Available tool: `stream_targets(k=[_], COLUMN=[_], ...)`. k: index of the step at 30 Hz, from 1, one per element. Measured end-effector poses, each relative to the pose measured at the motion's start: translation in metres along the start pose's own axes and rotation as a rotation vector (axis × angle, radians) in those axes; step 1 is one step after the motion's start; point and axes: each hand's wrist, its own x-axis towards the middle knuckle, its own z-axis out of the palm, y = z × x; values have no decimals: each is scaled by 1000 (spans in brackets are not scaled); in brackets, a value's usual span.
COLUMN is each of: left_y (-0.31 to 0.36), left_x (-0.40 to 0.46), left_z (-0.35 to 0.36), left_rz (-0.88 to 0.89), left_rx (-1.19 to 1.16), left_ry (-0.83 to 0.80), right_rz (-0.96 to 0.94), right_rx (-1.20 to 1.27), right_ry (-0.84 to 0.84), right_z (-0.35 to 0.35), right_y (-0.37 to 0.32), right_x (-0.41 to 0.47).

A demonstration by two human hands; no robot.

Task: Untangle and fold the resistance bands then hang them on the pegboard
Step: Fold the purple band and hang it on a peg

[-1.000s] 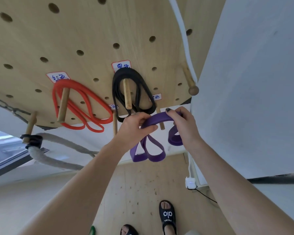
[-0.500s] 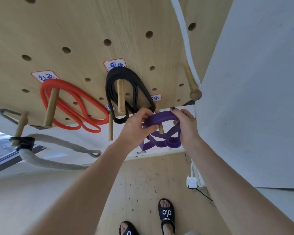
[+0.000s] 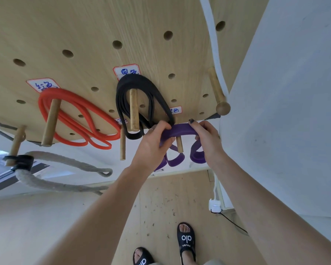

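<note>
A folded purple resistance band arches over a small wooden peg at the lower edge of the wooden pegboard. My left hand grips its left side and my right hand pinches its right side; purple loops hang below between my hands. A black band hangs folded on a peg just left of it. Further left, a red band hangs on another peg.
A white rope runs down the board's right side past a knobbed peg. A grey wall stands close on the right. A thick grey rope hangs at lower left. Below are my sandalled feet and a white plug.
Both hands have carried the purple band up and closer to the board, and its top now lies over the small peg. The hanging loops have bunched up shorter.
</note>
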Motion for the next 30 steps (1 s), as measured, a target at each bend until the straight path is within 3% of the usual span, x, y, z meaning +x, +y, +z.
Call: stream_targets(k=[6, 17, 24, 30], left_y=[9, 7, 10, 7], left_x=[8, 6, 1, 3], left_z=[2, 8, 13, 9], left_rz=[33, 33, 69, 149], left_rx=[16, 127, 258, 422], left_ry=[63, 49, 143, 211], right_rz=[11, -40, -204, -557], right_rx=[25, -168, -314, -385], right_ry=[13, -14, 37, 85], right_z=[3, -1, 7, 7], right_y=[-8, -2, 2, 9], right_x=[9, 14, 2, -16])
